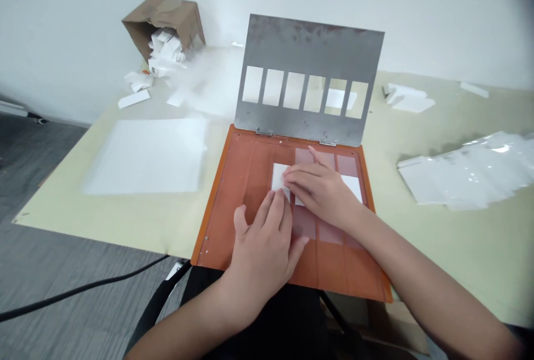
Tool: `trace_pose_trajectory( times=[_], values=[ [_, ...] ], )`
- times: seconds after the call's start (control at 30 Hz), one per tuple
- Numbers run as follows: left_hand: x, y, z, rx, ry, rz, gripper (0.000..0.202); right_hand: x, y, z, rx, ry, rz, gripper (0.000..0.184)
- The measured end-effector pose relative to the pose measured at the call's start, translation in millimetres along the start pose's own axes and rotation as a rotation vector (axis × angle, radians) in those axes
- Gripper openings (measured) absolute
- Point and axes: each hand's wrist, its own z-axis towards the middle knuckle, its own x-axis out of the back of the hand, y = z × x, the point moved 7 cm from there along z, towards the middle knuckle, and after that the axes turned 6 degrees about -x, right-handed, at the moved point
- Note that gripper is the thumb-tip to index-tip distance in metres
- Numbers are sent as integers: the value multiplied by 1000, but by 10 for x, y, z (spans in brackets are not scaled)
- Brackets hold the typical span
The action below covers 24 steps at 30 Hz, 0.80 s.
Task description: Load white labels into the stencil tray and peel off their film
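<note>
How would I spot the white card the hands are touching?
Start at the orange tray hinged to a windowed grey metal plate. On it, the small white card sits under the right hand, just above the left hand; the other white card lies further right.

Pale table holding orange tray, white sheets

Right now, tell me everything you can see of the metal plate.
The metal plate is a dull grey sheet with dark, rust-like stains along its top edge and six upright rectangular windows in a row across its lower half. It stands raised, leaning back, joined along its bottom edge by two hinges to the orange tray. A white card shows through one window.
</note>
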Motion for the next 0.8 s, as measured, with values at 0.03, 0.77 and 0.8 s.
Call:
trace_pose_trajectory(
  times=[0.03, 0.77, 0.8],
  values=[
    [3, -1, 1, 0, 6, -2, 53, -2, -6, -2, -7, -9, -9, 24],
    [36, -8, 8, 3, 46, -5, 52, -6, -112, -51, 53, -4, -171, 23],
    [37, -8, 9, 2, 45, -1, 52, -8, -111, -53, 54, -6, -175, 23]
  ],
)
